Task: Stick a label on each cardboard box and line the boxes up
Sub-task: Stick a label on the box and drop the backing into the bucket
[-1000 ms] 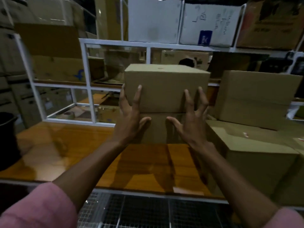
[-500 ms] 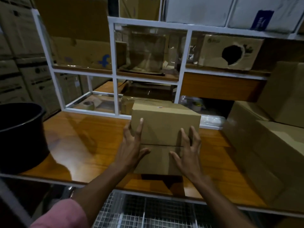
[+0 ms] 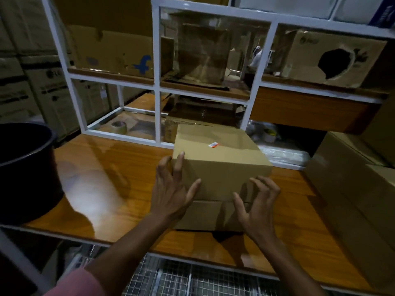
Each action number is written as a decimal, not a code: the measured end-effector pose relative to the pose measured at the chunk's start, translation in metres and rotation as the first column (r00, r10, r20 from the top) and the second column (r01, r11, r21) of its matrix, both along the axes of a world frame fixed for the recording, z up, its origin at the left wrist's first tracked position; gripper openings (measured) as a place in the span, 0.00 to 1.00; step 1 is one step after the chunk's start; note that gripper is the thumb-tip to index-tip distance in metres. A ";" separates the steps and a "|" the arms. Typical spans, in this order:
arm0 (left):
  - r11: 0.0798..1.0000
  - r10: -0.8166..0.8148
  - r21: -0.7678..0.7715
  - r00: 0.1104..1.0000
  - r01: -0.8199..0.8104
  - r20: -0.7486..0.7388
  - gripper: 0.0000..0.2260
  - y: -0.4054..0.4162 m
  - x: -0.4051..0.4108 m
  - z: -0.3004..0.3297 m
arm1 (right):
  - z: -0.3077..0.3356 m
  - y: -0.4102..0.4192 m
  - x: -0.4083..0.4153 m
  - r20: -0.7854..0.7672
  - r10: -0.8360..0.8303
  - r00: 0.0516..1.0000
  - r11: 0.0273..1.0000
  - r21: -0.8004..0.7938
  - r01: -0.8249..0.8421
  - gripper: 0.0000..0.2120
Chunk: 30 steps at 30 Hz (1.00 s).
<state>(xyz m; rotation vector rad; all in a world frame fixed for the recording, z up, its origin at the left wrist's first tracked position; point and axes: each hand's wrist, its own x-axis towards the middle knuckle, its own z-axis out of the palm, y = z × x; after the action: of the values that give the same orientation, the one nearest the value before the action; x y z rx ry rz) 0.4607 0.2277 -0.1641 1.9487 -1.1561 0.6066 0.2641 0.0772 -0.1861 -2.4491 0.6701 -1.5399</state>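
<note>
A brown cardboard box (image 3: 220, 165) is sitting on the wooden tabletop (image 3: 111, 189), near the middle, with its near side facing the person. A small red and white sticker (image 3: 214, 144) is lying on top of the box, toward the back. The left hand (image 3: 171, 189) is touching the box at its near left corner, with the fingers spread out and reaching up to the top edge, and the thumb is lying against the front. The right hand (image 3: 256, 201) is hanging just in front of the box on the right side, with the fingers spread and bent like a claw; it is holding nothing, and I cannot tell if the fingertips are touching the cardboard. Both hands are apart from each other, one at each side of the front. A big dark bucket (image 3: 23, 169) is standing on the left end of the tabletop, well apart from the box. More large boxes (image 3: 350, 184) are sitting at the right edge. Behind the box a white metal shelf (image 3: 157, 86) is standing, and a roll of tape (image 3: 118, 126) is lying on its lowest level. A pink sleeve (image 3: 74, 285) is showing at the bottom left.
</note>
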 end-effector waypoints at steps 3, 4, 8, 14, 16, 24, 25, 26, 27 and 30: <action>0.999 -0.001 -0.033 1.000 0.000 -0.010 0.29 -0.011 -0.002 0.016 | 0.008 -0.005 0.002 0.017 0.009 1.000 0.999 0.032 -0.010 0.29; 1.000 -0.004 -0.026 0.999 0.003 -0.038 0.26 -0.014 -0.001 0.020 | 0.010 -0.007 0.004 0.003 0.010 1.000 0.999 0.042 -0.010 0.30; 0.995 0.048 0.087 0.994 -0.039 -0.101 0.22 -0.021 0.016 0.023 | 0.016 -0.017 0.012 -0.027 -0.015 1.000 0.999 0.028 0.016 0.28; 0.971 0.137 0.178 0.983 -0.157 0.122 0.23 -0.025 0.028 0.043 | 0.052 -0.034 0.026 0.005 -0.036 0.999 0.995 -0.093 0.036 0.15; 0.960 0.136 0.222 0.978 -0.170 0.159 0.22 -0.035 0.029 0.056 | 0.072 -0.042 0.036 -0.026 0.012 1.000 0.992 -0.126 -0.016 0.13; 0.856 0.063 0.506 0.994 -0.101 0.092 0.27 -0.049 0.034 0.077 | 0.117 -0.071 0.083 -0.623 0.282 0.730 0.957 0.129 -0.260 0.20; 0.858 0.070 0.503 0.993 -0.107 0.092 0.26 -0.045 0.032 0.080 | 0.118 -0.070 0.084 -0.636 0.286 0.717 0.955 0.125 -0.270 0.19; 0.859 0.077 0.500 0.994 -0.108 0.082 0.25 -0.039 0.040 0.080 | 0.117 -0.065 0.092 -0.627 0.301 0.719 0.950 0.129 -0.286 0.17; 0.863 0.086 0.492 0.993 -0.112 0.075 0.24 -0.033 0.048 0.080 | 0.117 -0.060 0.099 -0.606 0.319 0.729 0.944 0.136 -0.300 0.16; 0.873 0.117 0.466 0.989 -0.145 0.089 0.20 -0.017 0.048 0.087 | 0.121 -0.047 0.099 -0.570 0.359 0.739 0.929 0.139 -0.344 0.15</action>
<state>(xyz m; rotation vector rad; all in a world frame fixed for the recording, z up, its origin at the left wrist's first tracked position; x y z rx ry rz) 0.5084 0.2105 -0.0770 2.4536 -1.3054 0.4819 0.3629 0.0299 -0.0646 -2.8281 0.2555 -0.6127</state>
